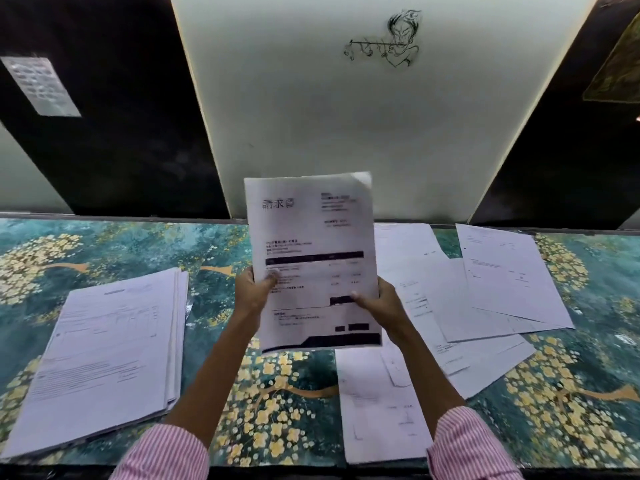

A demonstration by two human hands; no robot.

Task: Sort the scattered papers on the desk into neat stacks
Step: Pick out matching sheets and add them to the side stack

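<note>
Head view: both hands hold one printed sheet point(313, 261) upright above the desk point(221, 244), at centre. The left hand point(254, 289) pinches its left edge, thumb on the front; the right hand point(379, 303) grips the lower right edge the same way. At 9 o'clock from the sheet a neat stack point(104, 355) lies on the floral desk cover. From 3 to 5 o'clock loose papers point(485, 292) overlap at odd angles. Striped pink sleeves point(166, 452) show at 6 o'clock.
</note>
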